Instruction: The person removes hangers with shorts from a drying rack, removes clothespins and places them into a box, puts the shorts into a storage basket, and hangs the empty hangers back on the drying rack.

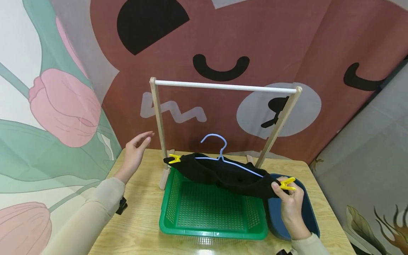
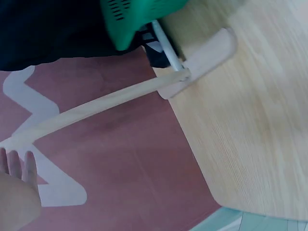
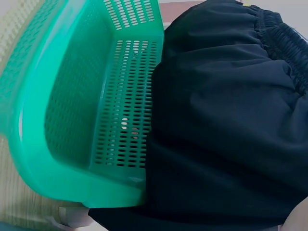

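Observation:
A black garment with a gathered elastic waistband (image 1: 229, 182) hangs from a light blue hanger (image 1: 223, 148), whose hook stands up bare. One yellow clip (image 1: 174, 159) is fixed at the waistband's left end. Another yellow clip (image 1: 288, 183) sits at the right end, where my right hand (image 1: 292, 203) grips the waistband, thumb in front. My left hand (image 1: 135, 150) is raised with relaxed fingers, left of the rack's wooden post and holding nothing. In the left wrist view, three fingers of that hand (image 2: 19, 192) show. The right wrist view shows the cloth (image 3: 231, 120) in folds.
A rack with a white rod (image 1: 223, 86) stands at the back of the wooden table (image 1: 134, 219), above the hanger. In front, a green perforated basket (image 1: 213, 233) lies partly under the garment. To its right is a blue basin (image 1: 276, 219). A printed cloth hangs behind.

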The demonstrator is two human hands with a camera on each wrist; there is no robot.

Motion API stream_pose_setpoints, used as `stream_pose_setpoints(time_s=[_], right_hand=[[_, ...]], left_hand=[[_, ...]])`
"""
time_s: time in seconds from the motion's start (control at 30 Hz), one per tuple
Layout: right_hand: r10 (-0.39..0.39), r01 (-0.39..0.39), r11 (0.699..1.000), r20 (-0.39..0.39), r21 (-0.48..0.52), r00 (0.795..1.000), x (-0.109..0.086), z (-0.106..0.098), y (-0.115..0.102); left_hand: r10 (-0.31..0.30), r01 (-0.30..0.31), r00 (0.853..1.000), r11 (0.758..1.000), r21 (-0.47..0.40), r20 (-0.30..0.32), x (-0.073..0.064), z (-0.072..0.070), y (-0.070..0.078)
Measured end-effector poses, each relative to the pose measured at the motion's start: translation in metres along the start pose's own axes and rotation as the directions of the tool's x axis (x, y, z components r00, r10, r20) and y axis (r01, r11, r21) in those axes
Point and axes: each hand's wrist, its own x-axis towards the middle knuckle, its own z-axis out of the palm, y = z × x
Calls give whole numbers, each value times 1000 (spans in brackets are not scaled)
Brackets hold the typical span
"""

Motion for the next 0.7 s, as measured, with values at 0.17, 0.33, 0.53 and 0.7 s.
stream_pose_setpoints(time_s=[0.17,0.33,0.53,0.7], right_hand=[[14,-14,1000,-2,-5,1000,2,2,-1],[10,-10,1000,3,21,1000,2,1,-1],[-5,4,999,27,50,1000,2,1,1],[-9,5,996,43,88,999,3,2,3]], left_hand=[[33,-47,991,994,103,129,-15,-6,1],[72,-103,963,989,108,259,-28,-7,4],[95,-150,927,980,127,361,-37,-7,8],[46,-135,916,971,198,398,-40,-2,11]])
